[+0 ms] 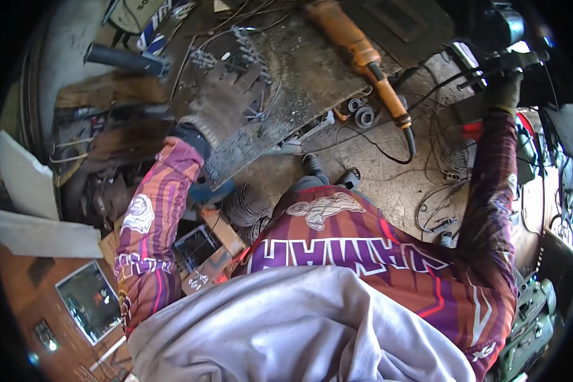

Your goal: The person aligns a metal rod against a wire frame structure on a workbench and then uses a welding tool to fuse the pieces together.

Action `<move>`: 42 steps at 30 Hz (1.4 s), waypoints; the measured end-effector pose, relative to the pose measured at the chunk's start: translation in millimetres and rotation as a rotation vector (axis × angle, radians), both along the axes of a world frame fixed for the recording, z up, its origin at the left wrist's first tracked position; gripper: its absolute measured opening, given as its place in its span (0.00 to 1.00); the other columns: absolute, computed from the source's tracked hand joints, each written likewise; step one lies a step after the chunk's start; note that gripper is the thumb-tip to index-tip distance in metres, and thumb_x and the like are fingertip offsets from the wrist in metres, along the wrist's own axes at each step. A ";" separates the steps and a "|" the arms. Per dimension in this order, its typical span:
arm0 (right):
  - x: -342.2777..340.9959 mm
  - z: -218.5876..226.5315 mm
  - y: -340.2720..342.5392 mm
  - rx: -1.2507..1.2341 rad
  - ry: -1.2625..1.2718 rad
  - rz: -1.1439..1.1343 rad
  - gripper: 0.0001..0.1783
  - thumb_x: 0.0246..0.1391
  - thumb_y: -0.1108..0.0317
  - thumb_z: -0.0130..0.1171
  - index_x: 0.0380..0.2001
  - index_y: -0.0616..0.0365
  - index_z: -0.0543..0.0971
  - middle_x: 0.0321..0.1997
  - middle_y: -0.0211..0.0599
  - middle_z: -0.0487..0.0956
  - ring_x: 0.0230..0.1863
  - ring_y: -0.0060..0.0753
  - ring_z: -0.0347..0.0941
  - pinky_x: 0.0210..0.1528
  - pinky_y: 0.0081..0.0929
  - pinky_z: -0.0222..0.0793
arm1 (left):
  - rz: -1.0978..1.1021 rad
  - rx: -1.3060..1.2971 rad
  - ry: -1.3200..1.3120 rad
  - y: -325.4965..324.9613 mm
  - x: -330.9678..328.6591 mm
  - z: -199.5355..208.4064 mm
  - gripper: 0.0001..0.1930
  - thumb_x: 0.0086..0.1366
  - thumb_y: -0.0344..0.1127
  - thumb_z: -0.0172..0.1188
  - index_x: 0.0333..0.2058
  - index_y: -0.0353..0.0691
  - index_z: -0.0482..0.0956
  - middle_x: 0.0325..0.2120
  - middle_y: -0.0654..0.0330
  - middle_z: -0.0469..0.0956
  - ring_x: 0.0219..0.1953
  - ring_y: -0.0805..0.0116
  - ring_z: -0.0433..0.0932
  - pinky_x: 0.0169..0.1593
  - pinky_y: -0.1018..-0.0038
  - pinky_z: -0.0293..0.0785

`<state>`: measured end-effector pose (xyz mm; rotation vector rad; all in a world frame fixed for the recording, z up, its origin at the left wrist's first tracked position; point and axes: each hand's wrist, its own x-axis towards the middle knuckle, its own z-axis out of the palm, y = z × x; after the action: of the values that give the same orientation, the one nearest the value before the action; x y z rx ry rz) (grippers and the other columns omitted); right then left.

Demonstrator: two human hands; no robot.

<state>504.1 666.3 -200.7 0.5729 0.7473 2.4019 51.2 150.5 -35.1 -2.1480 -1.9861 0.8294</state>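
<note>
My left hand (pixel 226 105), in a grey-brown knit work glove with a dark band at the wrist, reaches over the worktable (pixel 299 83). Its fingers are spread, palm down, on a heap of metal chain (pixel 251 48) and thin metal pieces. What lies under the palm is hidden. Far to the right, my gloved right hand (pixel 506 94) is stretched out to a dark metal bar (pixel 506 63) and appears closed there. Its fingers are mostly hidden, so the exact thing in its grip is unclear.
An orange angle grinder (pixel 356 48) lies across the table's right side, its cord (pixel 407 149) hanging down. Metal rings (pixel 364 116) sit by the table edge. Loose cables (pixel 436 216) and coiled wire (pixel 242 207) lie on the floor. A dark pipe (pixel 124 58) is at the left.
</note>
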 end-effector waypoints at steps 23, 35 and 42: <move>42.4 82.4 61.0 2.285 -3.051 -1.645 0.21 0.67 0.52 0.48 0.57 0.48 0.77 0.59 0.28 0.78 0.64 0.32 0.70 0.70 0.42 0.59 | 0.048 -0.117 0.067 -4.5 7.9 6.3 0.42 0.55 0.50 0.71 0.68 0.52 0.67 0.72 0.58 0.57 0.64 0.61 0.69 0.73 0.52 0.50; 227.2 -22.6 -134.1 1.530 -2.613 -0.970 0.21 0.67 0.56 0.52 0.57 0.57 0.71 0.39 0.29 0.76 0.42 0.29 0.75 0.51 0.35 0.73 | 0.074 -0.150 -0.001 -0.3 8.2 21.1 0.41 0.55 0.50 0.71 0.67 0.51 0.68 0.72 0.58 0.58 0.65 0.60 0.68 0.72 0.52 0.51; 213.3 -7.7 -383.9 0.442 -1.913 -0.708 0.12 0.67 0.54 0.57 0.44 0.48 0.79 0.27 0.17 0.72 0.27 0.16 0.68 0.30 0.19 0.67 | -0.161 -0.017 -0.149 4.0 -24.9 13.1 0.41 0.51 0.53 0.71 0.64 0.49 0.72 0.68 0.57 0.63 0.67 0.55 0.63 0.73 0.48 0.48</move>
<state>717.4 282.4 -208.4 -1.0949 -0.7142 1.3744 26.3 154.6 -21.9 -2.4056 -1.8432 0.6834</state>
